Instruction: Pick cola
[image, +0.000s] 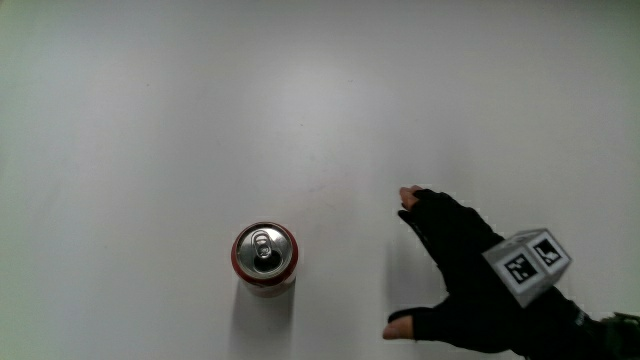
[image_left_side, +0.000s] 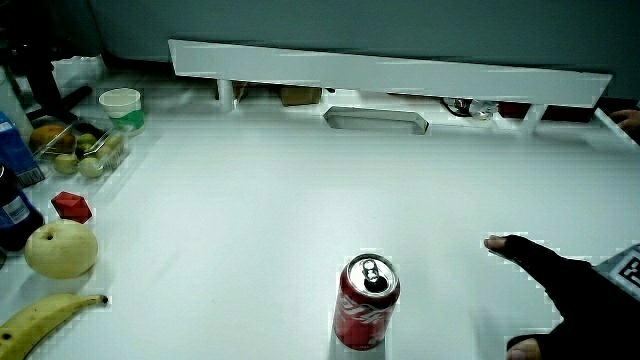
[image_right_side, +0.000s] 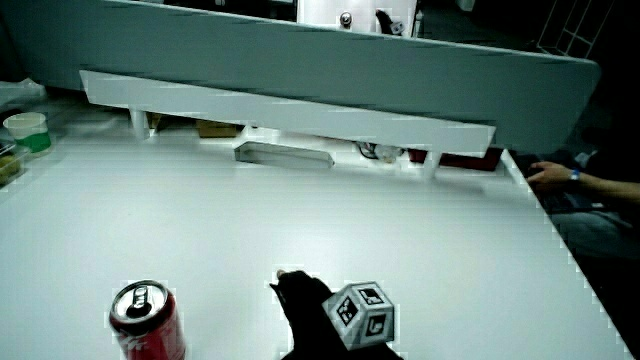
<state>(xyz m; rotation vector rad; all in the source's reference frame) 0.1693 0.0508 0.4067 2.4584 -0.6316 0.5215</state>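
cola can (image: 264, 257) stands upright on the white bench (image: 200, 110), pull tab up, red body with white script showing in a side view (image_left_side: 366, 304). nothing touches it; bare bench surface lies all round it in the main view.

hand (image: 465, 280) is beside the can, well apart from it, low over the bench. fingers spread and holding nothing: thumb and forefinger splayed wide, the gap between them facing the can (bare fingertips show past the glove's cut ends). patterned cube (image: 527, 265) sits on the back of the hand; also plain in a side view (image_right_side: 361, 313). forearm runs off toward the person's edge of the bench.

open strip of bench between hand and can holds no object in any view.

clutter is confined to one bench edge, well apart from the can, in a side view: banana (image_left_side: 45, 319), pear (image_left_side: 60, 248), small red block (image_left_side: 71, 206), clear tray of small fruit (image_left_side: 85, 145), paper cup (image_left_side: 121, 106). low white partition (image_left_side: 380, 70) closes the bench edge farthest from the person.
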